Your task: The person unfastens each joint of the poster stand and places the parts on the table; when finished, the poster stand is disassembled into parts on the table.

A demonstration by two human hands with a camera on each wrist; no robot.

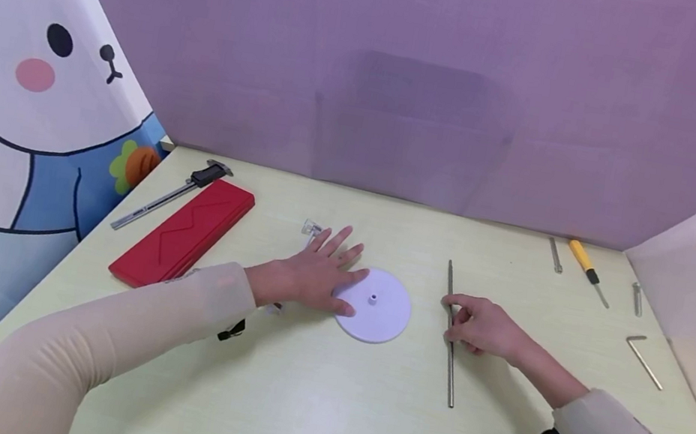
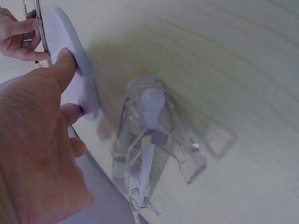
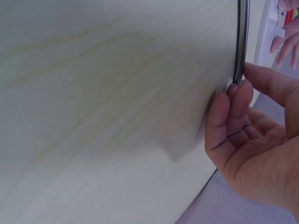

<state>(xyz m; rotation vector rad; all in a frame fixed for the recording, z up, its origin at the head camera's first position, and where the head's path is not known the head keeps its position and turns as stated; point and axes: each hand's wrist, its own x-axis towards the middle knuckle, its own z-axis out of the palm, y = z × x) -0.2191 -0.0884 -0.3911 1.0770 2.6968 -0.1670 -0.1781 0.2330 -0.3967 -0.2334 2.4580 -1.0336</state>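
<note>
Assembly not begun, by appearance: round white plastic base point(image 1: 375, 306) with a central socket lies flat mid-table, unmounted. Left hand point(image 1: 311, 276), fingers spread, presses its rim. Right hand point(image 1: 486, 328) pinches the slim, smooth steel rod point(image 1: 451, 332), lying flat just right of the base. Clear plastic clip point(image 2: 154, 144) beside the left hand, unattached.

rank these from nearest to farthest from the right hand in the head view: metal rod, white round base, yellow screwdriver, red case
1. metal rod: pinched by the right hand itself.
2. white round base: just left of that hand, under the left hand's fingertips.
3. yellow screwdriver: farther back on the right, near the rear wall.
4. red case: far left side of the table, past the left hand.
</note>
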